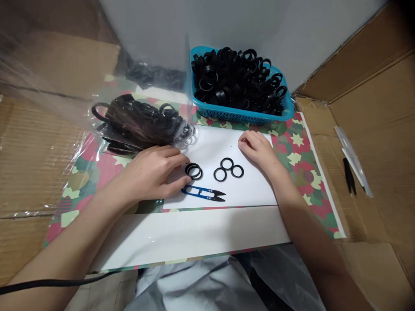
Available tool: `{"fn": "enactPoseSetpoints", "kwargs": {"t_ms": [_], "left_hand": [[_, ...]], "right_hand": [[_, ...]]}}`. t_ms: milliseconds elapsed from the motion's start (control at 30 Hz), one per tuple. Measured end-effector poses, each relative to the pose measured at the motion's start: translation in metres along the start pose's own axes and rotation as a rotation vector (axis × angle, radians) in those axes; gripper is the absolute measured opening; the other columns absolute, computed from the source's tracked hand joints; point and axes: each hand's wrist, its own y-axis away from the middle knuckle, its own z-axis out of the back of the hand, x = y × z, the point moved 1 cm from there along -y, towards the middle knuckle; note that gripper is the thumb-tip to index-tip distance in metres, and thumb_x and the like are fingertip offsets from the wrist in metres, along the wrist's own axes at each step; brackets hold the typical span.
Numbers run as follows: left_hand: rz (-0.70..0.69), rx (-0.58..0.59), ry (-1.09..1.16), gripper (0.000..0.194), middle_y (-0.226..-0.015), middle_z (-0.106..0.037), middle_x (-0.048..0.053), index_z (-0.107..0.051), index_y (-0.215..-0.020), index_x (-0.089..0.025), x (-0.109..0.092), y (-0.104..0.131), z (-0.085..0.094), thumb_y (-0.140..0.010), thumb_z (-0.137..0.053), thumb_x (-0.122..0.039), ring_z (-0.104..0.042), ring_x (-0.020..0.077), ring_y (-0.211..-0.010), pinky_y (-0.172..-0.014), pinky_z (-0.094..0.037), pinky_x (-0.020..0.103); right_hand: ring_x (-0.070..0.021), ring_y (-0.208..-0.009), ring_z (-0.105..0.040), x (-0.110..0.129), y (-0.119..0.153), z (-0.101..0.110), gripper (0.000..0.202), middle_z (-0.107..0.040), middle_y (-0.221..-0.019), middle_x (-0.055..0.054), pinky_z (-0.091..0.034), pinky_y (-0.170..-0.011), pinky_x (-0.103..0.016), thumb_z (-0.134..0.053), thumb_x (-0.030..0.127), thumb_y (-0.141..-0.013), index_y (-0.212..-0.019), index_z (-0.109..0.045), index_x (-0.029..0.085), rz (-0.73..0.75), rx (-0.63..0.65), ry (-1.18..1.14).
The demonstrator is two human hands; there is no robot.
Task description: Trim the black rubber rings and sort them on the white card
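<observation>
at mid-frame, touching the left edge of the overlapping rings [193,178] with parted thumb and finger of the left hand [154,172]; cannot tell if gripping. right of those, between the hands, three touching rings [228,169]. resting the right hand [257,147], loosely curled, on white paper [207,144], upper right; cannot tell if holding anything. just below the overlapping pair, blue snips [200,192]. upper left, clear bag [142,123]; top, blue basket [243,115] of rings.

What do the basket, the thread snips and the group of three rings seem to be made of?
Blue basket: glossy molded plastic, from its slotted wall.
Thread snips: metal, probably steel; blue-coated handles, thin dark blades.
Three black rings: smooth, possibly rubber; their even color leaves plastic open.
</observation>
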Motion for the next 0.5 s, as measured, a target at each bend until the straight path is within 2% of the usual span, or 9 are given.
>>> {"fn": "enactPoseSetpoints", "kwargs": {"t_ms": [100,167,267,367,433,500], "left_hand": [[0.007,-0.037,-0.009,0.037,-0.080,-0.057,0.006,-0.060,-0.102,-0.017,-0.002,0.001,-0.001,-0.083,-0.047,-0.046,-0.054,0.0212,-0.074,-0.066,-0.040,0.030],[0.007,-0.086,-0.024,0.040,-0.082,-0.057,0.006,-0.060,-0.104,-0.016,-0.004,0.001,-0.002,-0.082,-0.047,-0.048,-0.053,0.0222,-0.076,-0.069,-0.040,0.032],[0.004,-0.148,-0.030,0.040,-0.084,-0.057,0.006,-0.060,-0.105,-0.017,-0.007,0.000,-0.006,-0.083,-0.047,-0.048,-0.053,0.0227,-0.078,-0.071,-0.039,0.033],[-0.005,-0.169,-0.024,0.038,-0.085,-0.058,0.006,-0.060,-0.104,-0.018,-0.009,-0.001,-0.009,-0.084,-0.046,-0.047,-0.053,0.0227,-0.078,-0.071,-0.037,0.034],[-0.010,-0.171,-0.025,0.037,-0.086,-0.058,0.006,-0.060,-0.104,-0.019,-0.010,-0.001,-0.011,-0.085,-0.046,-0.047,-0.053,0.0226,-0.078,-0.070,-0.035,0.034],[-0.011,-0.176,-0.027,0.036,-0.085,-0.058,0.006,-0.060,-0.104,-0.019,-0.011,-0.001,-0.011,-0.085,-0.046,-0.045,-0.053,0.0224,-0.078,-0.070,-0.034,0.034]], "right_hand": [[-0.0207,-0.078,-0.049,0.008,0.003,0.006,0.006,-0.055,-0.077,-0.003,-0.038,-0.073,-0.034,-0.045,0.024,-0.083,-0.079,-0.049,0.023,0.011,-0.001,-0.065],[-0.0211,-0.085,-0.049,0.018,0.009,0.011,0.006,-0.056,-0.085,-0.003,-0.039,-0.079,-0.035,-0.048,0.027,-0.083,-0.086,-0.052,0.023,0.079,0.026,-0.092],[-0.0247,-0.097,-0.044,0.038,0.022,0.017,0.025,-0.051,-0.102,-0.006,-0.037,-0.087,-0.042,-0.056,0.040,-0.081,-0.102,-0.055,0.028,0.214,0.185,-0.043],[-0.0283,-0.103,-0.039,0.052,0.035,0.018,0.040,-0.044,-0.111,-0.008,-0.037,-0.089,-0.047,-0.058,0.047,-0.078,-0.115,-0.051,0.033,0.257,0.322,0.047],[-0.0293,-0.103,-0.036,0.056,0.040,0.016,0.039,-0.042,-0.113,-0.008,-0.036,-0.089,-0.048,-0.058,0.043,-0.079,-0.116,-0.050,0.033,0.259,0.349,0.107],[-0.0300,-0.104,-0.035,0.059,0.041,0.014,0.030,-0.042,-0.112,-0.009,-0.037,-0.088,-0.047,-0.056,0.040,-0.080,-0.109,-0.054,0.031,0.265,0.343,0.146]]}}
